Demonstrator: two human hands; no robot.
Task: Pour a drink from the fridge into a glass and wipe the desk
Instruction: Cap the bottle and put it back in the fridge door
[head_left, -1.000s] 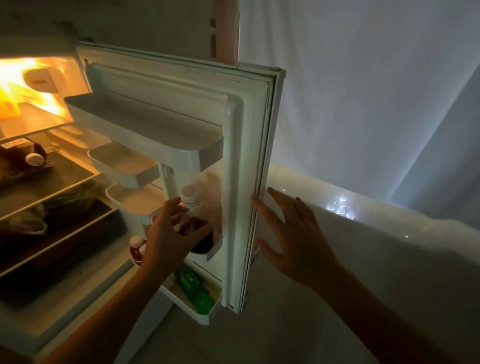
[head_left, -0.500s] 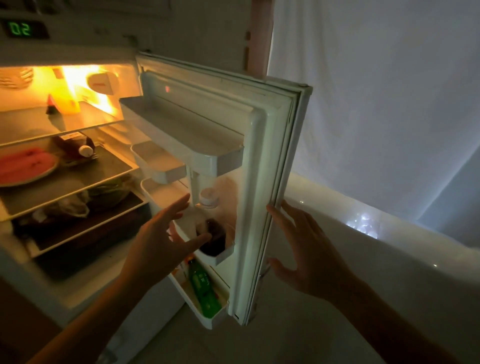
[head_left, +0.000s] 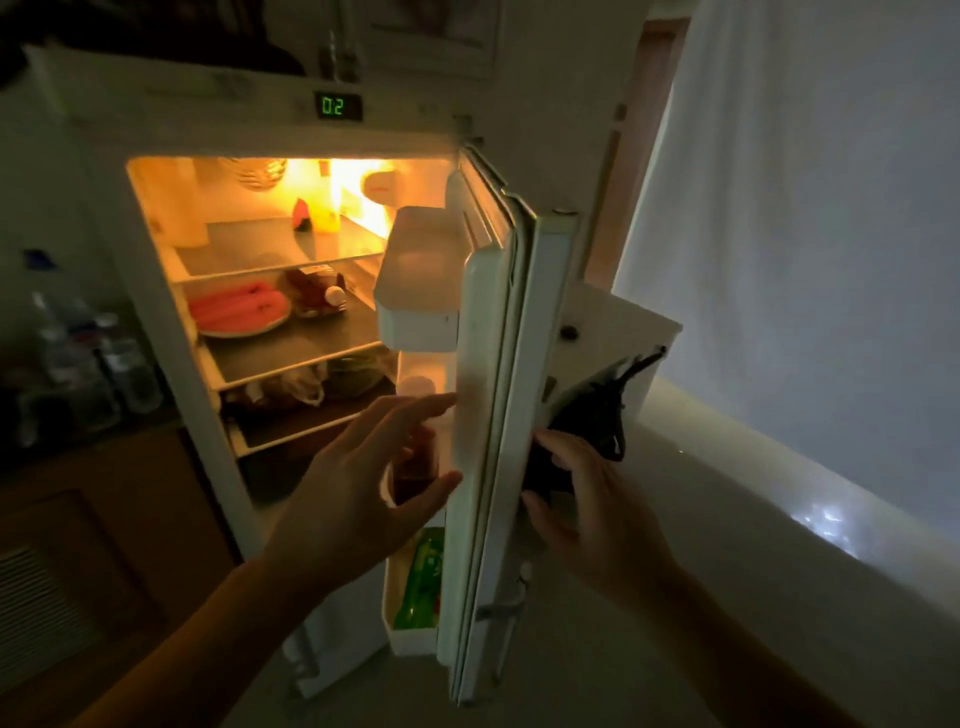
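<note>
Since the earlier frame the fridge door (head_left: 511, 415) has swung toward edge-on. The step in hand looks like fetching the drink: the dark bottle (head_left: 415, 462) stands in the middle door shelf. The left hand (head_left: 363, 499) hovers beside it, fingers apart, and must close round it next. The right hand (head_left: 587, 525) grips the door's outer edge.
</note>
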